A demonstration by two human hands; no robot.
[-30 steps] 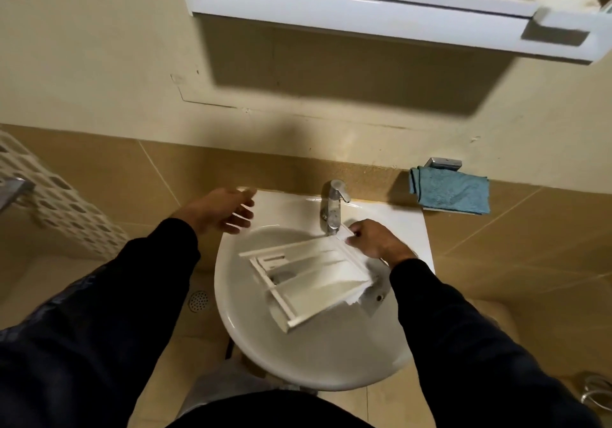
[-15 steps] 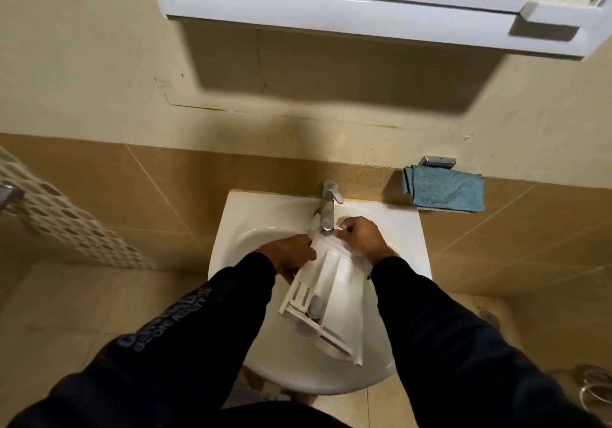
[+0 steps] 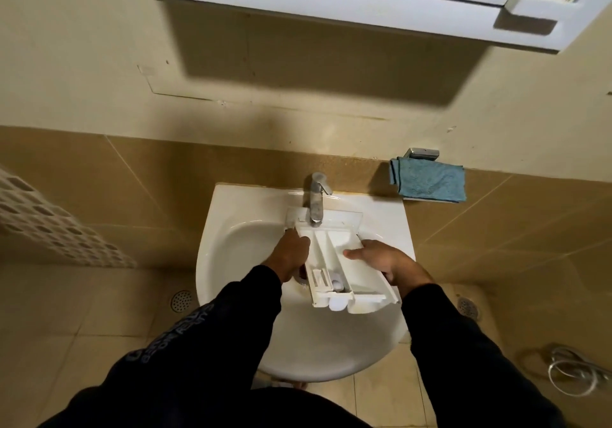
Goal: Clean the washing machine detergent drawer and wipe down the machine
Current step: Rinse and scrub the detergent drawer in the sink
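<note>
The white plastic detergent drawer (image 3: 334,255) lies lengthwise in the white sink (image 3: 238,245), its front panel under the chrome tap (image 3: 317,200) and its open compartments facing up. My left hand (image 3: 291,257) grips the drawer's left side. My right hand (image 3: 385,260) holds its right side, thumb resting on the rim of the large compartment. No water is visibly running from the tap. Both arms wear dark sleeves.
A blue cloth (image 3: 429,184) hangs on a chrome holder on the tiled wall right of the sink. A white cabinet (image 3: 364,3) overhangs above. A perforated white basket (image 3: 49,222) stands left. Floor drains (image 3: 180,300) and a coiled metal hose (image 3: 576,374) lie on the floor.
My left hand left the sink rim and took hold of the drawer. Both hands turned the drawer from lying crosswise to lengthwise with its front under the tap.
</note>
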